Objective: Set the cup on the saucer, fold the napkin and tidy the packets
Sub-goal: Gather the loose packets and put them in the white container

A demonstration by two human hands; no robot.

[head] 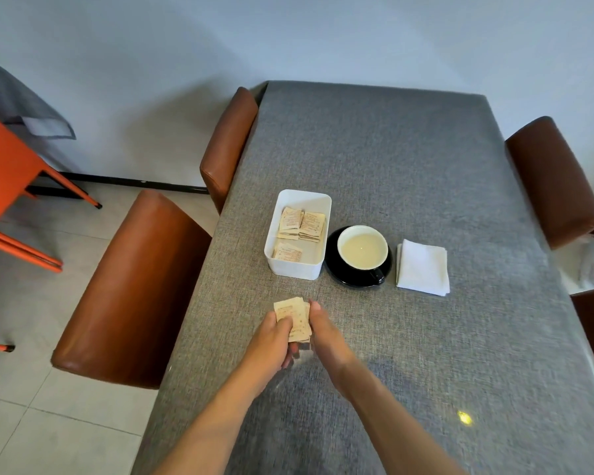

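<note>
- I see both my hands meeting low in the middle of the view, over the grey woven cloth-covered surface (391,159).
- My left hand (273,337) has its fingers (285,324) curled closed around a small stack of beige printed paper packets (293,315); my right hand (323,332) presses against the stack's right edge, its fingers bent in on it too.
- At 12 o'clock from the hands stands a white rectangular plastic bin (297,234), and more beige packets (302,224) lie inside it, two piles at its far end and one at its near end.
- At 3 o'clock from the bin, just beside it, a black cup with a white inside (362,250) sits on a black round saucer (336,265); pale liquid fills the cup.
- At 3 o'clock from the saucer, near it but apart, lies a white folded cloth napkin (422,267), flat and squared.
- Brown padded chairs (134,296) stand along the surface's edges.
</note>
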